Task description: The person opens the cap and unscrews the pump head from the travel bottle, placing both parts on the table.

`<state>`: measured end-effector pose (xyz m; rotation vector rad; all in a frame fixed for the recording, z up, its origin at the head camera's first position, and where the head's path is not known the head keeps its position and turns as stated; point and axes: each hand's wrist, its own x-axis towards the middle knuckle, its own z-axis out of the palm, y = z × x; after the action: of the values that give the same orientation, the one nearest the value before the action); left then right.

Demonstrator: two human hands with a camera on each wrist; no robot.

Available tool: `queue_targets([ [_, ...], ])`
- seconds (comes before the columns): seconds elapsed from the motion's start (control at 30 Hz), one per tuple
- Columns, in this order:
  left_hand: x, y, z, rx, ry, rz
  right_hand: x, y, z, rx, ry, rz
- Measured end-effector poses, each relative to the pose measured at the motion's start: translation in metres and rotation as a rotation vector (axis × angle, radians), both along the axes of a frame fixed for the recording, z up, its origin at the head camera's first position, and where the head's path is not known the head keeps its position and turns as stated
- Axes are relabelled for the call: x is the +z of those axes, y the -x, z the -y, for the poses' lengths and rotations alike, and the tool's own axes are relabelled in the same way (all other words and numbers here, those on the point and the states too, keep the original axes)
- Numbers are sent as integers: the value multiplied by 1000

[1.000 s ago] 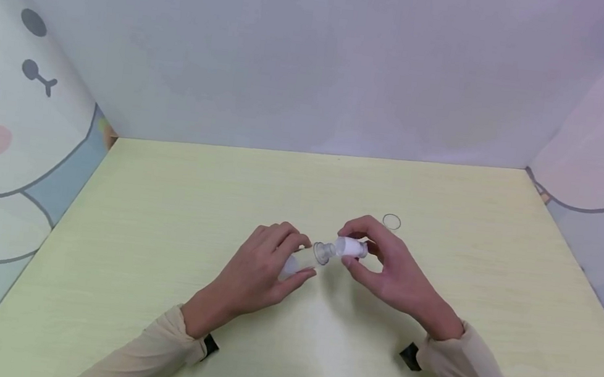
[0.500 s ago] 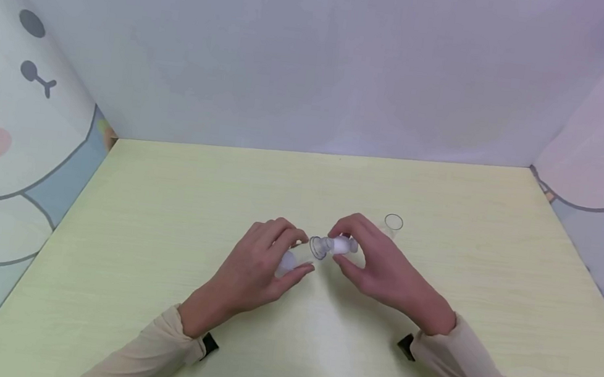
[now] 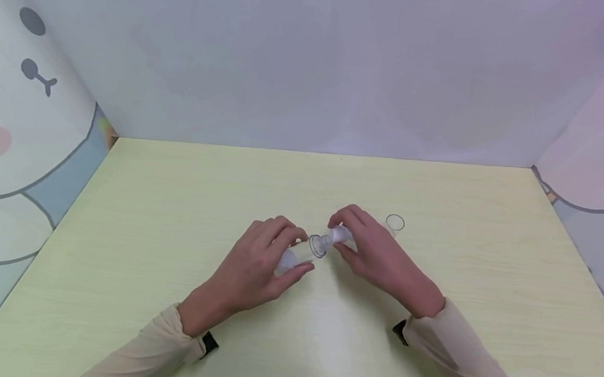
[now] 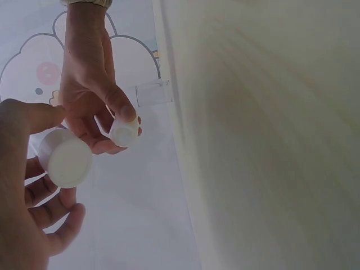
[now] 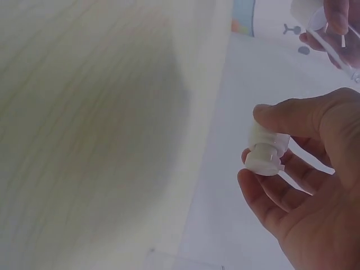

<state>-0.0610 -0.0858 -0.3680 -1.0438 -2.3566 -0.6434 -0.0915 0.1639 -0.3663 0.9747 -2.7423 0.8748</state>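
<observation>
My left hand (image 3: 255,264) grips a clear bottle (image 3: 303,252) tilted with its flanged neck towards the right hand. The bottle's round white base (image 4: 68,163) faces the left wrist camera. Thumb and fingers of my right hand (image 3: 381,250) pinch a small white pump head (image 5: 263,152), which has a narrow neck and a disc-like end. In the head view the pump head is at the bottle's neck, partly covered by fingers; whether the two touch I cannot tell. Both are held above the table.
A clear cap (image 3: 395,222) with a dark-looking rim stands on the pale wooden table (image 3: 196,183), just beyond the right hand. A plain pale wall panel (image 3: 316,59) rises at the back, with cartoon-printed panels at both sides.
My right hand has moved left and slightly away from me, bringing the pump head to the bottle's neck and covering more of it. The left hand and bottle have barely shifted.
</observation>
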Motion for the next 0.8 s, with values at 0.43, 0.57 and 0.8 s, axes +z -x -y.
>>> queue_targets([
  [0.43,0,2,3,14,-7,14,-10,14,7,-29,-135,63],
  [0.57,0,3,3,13,-12,15,-12,17,7,-36,-168,74],
  [0.8,0,4,3,13,-11,19,-14,20,6,-28,-200,85],
])
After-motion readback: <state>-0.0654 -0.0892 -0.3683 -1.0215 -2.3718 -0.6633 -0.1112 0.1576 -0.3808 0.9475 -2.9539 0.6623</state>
